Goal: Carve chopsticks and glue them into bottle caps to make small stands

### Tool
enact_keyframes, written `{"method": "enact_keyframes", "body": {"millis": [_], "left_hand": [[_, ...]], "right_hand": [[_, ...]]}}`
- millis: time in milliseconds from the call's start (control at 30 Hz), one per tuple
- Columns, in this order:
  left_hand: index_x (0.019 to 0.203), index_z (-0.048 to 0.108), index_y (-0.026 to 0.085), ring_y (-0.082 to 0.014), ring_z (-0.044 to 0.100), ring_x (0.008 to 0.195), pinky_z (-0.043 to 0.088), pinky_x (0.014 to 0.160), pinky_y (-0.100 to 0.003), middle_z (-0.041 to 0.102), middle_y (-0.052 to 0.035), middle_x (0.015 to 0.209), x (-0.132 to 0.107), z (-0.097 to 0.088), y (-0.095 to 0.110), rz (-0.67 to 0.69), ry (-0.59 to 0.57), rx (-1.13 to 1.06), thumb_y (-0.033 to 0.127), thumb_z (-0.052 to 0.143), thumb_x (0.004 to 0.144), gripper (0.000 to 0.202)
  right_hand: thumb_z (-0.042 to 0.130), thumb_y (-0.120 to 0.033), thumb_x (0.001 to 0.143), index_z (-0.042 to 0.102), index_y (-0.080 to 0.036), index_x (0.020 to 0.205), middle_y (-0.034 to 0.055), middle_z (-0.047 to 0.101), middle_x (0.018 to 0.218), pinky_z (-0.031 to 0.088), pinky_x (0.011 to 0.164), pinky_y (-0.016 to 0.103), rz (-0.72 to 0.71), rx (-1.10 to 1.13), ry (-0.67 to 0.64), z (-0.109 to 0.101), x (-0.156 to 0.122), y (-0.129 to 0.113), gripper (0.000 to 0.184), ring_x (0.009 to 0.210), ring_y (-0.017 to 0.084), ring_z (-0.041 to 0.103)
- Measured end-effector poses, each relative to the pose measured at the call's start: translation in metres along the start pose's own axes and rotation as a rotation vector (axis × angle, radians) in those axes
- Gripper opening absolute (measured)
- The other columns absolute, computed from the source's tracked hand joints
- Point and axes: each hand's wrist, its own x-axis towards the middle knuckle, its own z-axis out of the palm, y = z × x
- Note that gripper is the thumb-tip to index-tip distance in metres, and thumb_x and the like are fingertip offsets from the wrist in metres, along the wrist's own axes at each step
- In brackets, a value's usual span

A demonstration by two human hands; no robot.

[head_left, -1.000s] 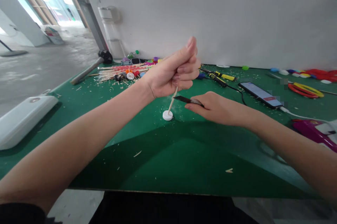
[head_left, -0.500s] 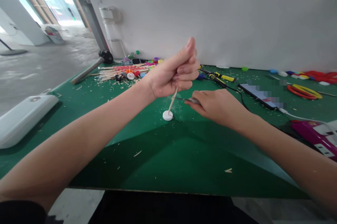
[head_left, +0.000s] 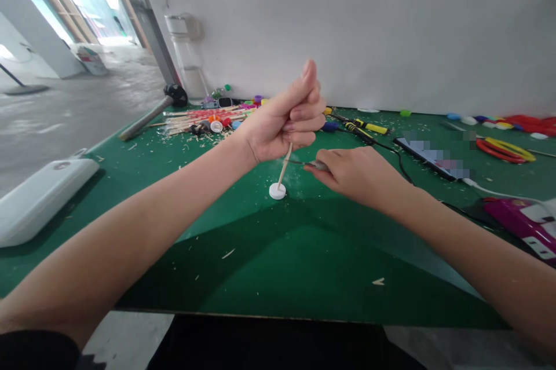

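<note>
The left hand [head_left: 284,118] is closed in a fist around the upper part of a thin wooden stick [head_left: 285,162], thumb pointing up. The stick leans slightly, and its lower end rests on a small white cap [head_left: 277,190] that lies flat near the middle of the green tabletop [head_left: 282,266]. The right hand [head_left: 353,174] sits just beside it, low over the tabletop, with its fingers pinched on a small dark blade [head_left: 303,162]. The tip of the blade reaches the stick just below the fist. Pale wood shavings [head_left: 304,182] are scattered around the cap. Farther back on the left lie a hammer [head_left: 152,112] and a bundle of sticks [head_left: 195,118]. A white case [head_left: 39,199] sits at the left edge, and a phone [head_left: 434,153] with a cable lies to the right.
</note>
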Motion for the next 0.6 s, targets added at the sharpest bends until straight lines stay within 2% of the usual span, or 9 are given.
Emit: {"method": "enact_keyframes", "body": {"millis": [300,433,600], "left_hand": [[0.068,0.049,0.017,-0.0010,0.032,0.031,0.019,0.029,-0.011,0.031,0.0078,0.047,-0.003,0.005,-0.004,0.022,0.004,0.004,0.049,0.042,0.095,0.043],[0.065,0.047,0.016,-0.0009,0.032,0.032,0.019,0.029,-0.011,0.031,0.0079,0.046,-0.005,0.009,-0.005,0.026,-0.030,0.049,0.045,0.043,0.096,0.042],[0.066,0.047,0.017,-0.0011,0.033,0.032,0.020,0.029,-0.011,0.030,0.0080,0.046,-0.005,0.009,-0.006,0.034,-0.009,0.048,0.044,0.047,0.095,0.040]], "right_hand": [[0.020,-0.052,0.098,0.059,-0.016,0.081,0.0055,0.060,0.063,0.014,0.050,0.029,0.007,0.002,-0.044,-0.006,-0.002,0.000,0.056,0.050,0.015,0.048],[0.024,-0.052,0.098,0.058,-0.017,0.079,0.0051,0.059,0.063,0.018,0.049,0.028,0.002,0.047,-0.083,-0.011,-0.003,-0.001,0.053,0.051,0.014,0.049],[0.025,-0.055,0.096,0.054,-0.019,0.069,0.0029,0.053,0.057,0.022,0.049,0.029,0.008,0.165,-0.155,-0.021,0.000,0.003,0.053,0.048,0.013,0.045]]}}
